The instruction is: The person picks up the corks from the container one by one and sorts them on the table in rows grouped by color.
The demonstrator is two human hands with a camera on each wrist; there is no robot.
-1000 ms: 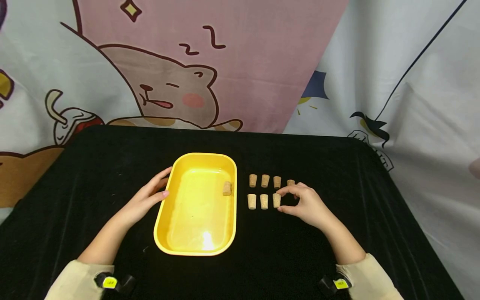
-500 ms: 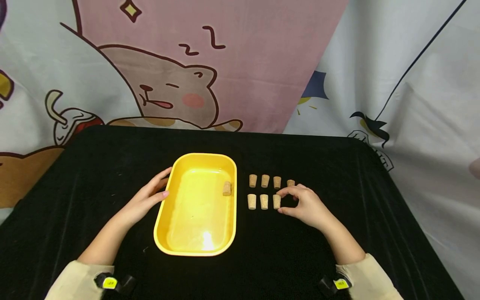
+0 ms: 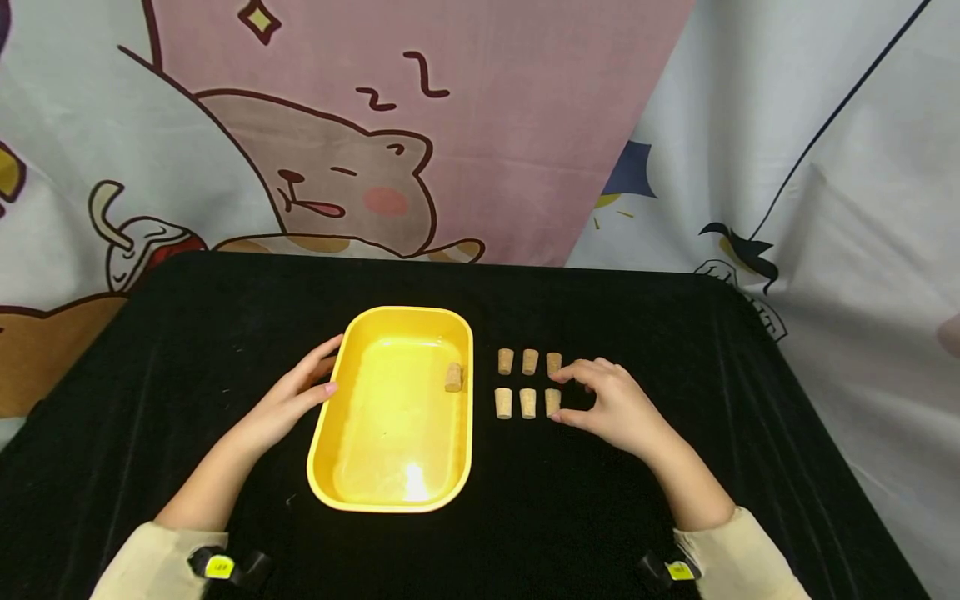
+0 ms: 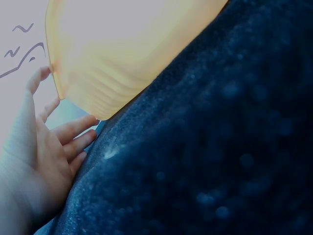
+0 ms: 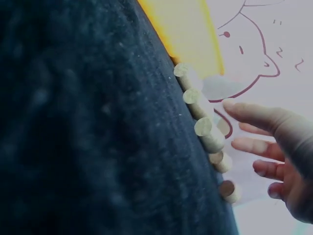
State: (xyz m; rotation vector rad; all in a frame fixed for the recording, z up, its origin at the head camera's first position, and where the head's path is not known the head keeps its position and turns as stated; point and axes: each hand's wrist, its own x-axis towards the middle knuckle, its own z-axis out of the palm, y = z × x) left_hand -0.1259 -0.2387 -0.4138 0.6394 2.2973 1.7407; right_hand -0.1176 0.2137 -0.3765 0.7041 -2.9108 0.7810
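Observation:
My left hand (image 3: 288, 396) rests with spread fingertips against the left side of a yellow tray (image 3: 317, 475); the left wrist view shows the fingers (image 4: 73, 129) by its outer wall. Inside the tray, near its right wall, stands a cork stopper (image 3: 453, 377). To the tray's right, tapered cork stoppers stand upright in two rows. My right hand (image 3: 618, 408) hovers at the right end of the front row, thumb tip by the front right cork (image 3: 552, 402) and index finger over the foot of a back-row cork (image 3: 554, 362). In the right wrist view, a gap shows between fingers and corks (image 5: 209, 134).
Further left stand two front-row corks, a left one (image 3: 503, 403) and a middle one (image 3: 528, 403), with back-row corks (image 3: 506, 362) behind. Another back-row cork (image 3: 581, 363) is mostly hidden by the right hand. Black cloth (image 3: 480, 554) covers the table; a patterned curtain (image 3: 525, 125) hangs behind.
My right hand lets go of the front right cork, and its index finger moves slightly up and left. The far right back cork becomes more hidden. The left hand and tray stay put.

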